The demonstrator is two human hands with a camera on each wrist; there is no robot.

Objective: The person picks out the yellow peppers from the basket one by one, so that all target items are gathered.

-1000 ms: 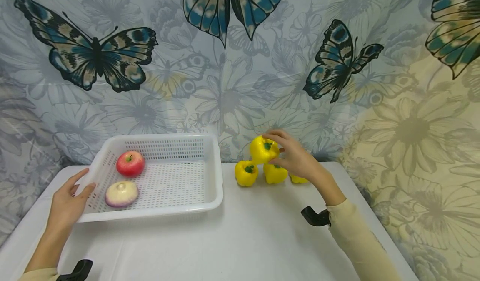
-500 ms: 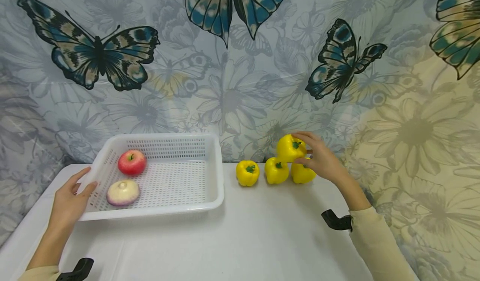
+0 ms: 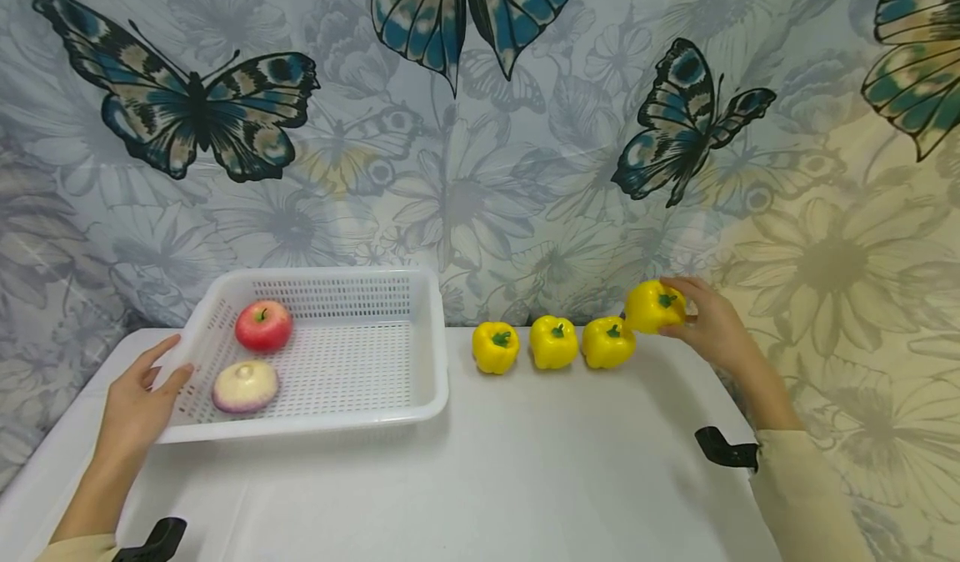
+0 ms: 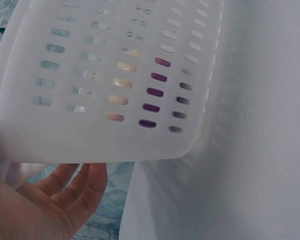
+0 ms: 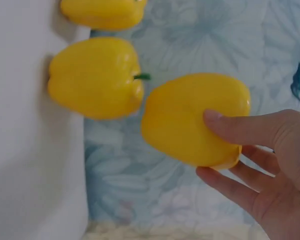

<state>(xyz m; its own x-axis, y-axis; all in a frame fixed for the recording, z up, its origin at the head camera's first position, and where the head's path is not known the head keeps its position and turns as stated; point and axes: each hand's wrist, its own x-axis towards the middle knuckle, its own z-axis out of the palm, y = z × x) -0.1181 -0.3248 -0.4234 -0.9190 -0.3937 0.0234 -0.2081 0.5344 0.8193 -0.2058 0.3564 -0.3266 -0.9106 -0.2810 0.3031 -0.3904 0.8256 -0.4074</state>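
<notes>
My right hand [image 3: 708, 326] grips a yellow bell pepper [image 3: 654, 307], thumb on one side and fingers on the other, raised a little above the table's back right part. In the right wrist view the held pepper [image 5: 190, 120] hangs close beside another pepper [image 5: 97, 77] standing on the table. At the left, my left hand [image 3: 138, 399] holds the end rim of a white perforated plastic basket [image 3: 431, 362], thumb over the edge. Its fingers [image 4: 87, 190] show beyond the basket wall in the left wrist view. Inside the basket lie a red apple [image 3: 263, 326] and a halved purple-skinned onion [image 3: 245, 387].
Three yellow bell peppers stand in a row right of the basket: a left one [image 3: 495, 348], a middle one [image 3: 553, 343] and a right one [image 3: 608, 343]. The white table [image 3: 450, 495] ends at a butterfly-patterned cloth backdrop [image 3: 480, 170].
My right hand has carried its pepper rightward past the row and slightly lower, uncovering the standing peppers. The left hand and basket stay nearly in place.
</notes>
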